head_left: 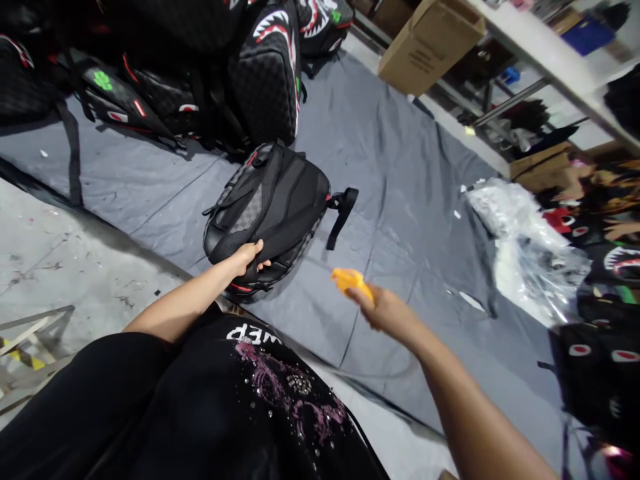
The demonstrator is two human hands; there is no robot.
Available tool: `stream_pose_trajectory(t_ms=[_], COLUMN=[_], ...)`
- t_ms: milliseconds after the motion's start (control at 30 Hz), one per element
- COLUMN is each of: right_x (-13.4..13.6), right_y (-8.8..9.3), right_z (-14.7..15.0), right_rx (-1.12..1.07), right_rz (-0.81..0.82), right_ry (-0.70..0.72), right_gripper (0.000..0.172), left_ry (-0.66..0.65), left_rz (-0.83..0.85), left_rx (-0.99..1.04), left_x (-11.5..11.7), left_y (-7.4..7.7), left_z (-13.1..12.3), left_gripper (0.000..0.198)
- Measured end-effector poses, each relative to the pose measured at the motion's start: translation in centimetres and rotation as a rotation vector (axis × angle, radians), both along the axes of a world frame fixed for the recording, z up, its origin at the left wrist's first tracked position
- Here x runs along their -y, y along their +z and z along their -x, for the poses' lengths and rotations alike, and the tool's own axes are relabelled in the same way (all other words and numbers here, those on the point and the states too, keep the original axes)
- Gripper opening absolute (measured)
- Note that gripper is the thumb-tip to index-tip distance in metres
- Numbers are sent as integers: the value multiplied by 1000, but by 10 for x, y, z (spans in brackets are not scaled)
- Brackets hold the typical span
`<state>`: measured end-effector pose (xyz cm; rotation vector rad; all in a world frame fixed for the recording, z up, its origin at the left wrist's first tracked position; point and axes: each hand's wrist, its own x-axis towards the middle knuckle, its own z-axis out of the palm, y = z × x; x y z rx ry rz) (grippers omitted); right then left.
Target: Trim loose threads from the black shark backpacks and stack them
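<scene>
My left hand [249, 259] grips the near edge of a black backpack [273, 200] that lies on a grey floor sheet [400, 173], its strap trailing to the right. My right hand [383, 308] is closed on a small orange tool [350, 280], held above the sheet to the right of the backpack and apart from it. What kind of tool it is cannot be made out.
A pile of black shark-mouth backpacks [210, 73] fills the back left. More such bags [605, 320] and clear plastic wrapping [525, 247] lie at the right. A cardboard box [430, 43] and a shelf rack [550, 53] stand behind. Bare concrete floor [55, 253] is at the left.
</scene>
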<state>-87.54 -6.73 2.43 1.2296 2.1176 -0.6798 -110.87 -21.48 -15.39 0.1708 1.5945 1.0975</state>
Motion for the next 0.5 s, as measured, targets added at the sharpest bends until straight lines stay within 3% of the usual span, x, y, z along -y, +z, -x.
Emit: stream_pose_trajectory(t_ms=[67,133,200,267,300,333,400,467,500], right_x=[-2,-8,-13,-10,-6,2,24,51,64], right_y=[-3,-3,-1,-1,-3,-6,-17,-34,-44], right_z=[6,11,9,1,-5,-10,-20,-26,-26], right_rx=[22,59,111,146,148,144,133,140,146], right_rz=[-240,-274,-301,-375,-370,-327,-199,-131,-114], right_ry=[31,116,148,109,95,103,146,150,136], right_gripper=[48,48,50,51,51,51,50,47,46], left_ry=[-15,-97,-263,-439,-460,-413,-108,311,457], left_rz=[-12,-30,-17,-29,-63,-107,-142,-53,5], left_rx=[-127,-410,-743,-957,-990,-1002,-959,-657,-438], left_x=[0,1,3,9,13,19,34,47,52], left_y=[0,4,10,18,23,26,29,26,22], left_z=[-18,-42,-59,-61,-54,-42,-9,29,46], left_gripper=[44,45,54,63,66,66,58,38,29])
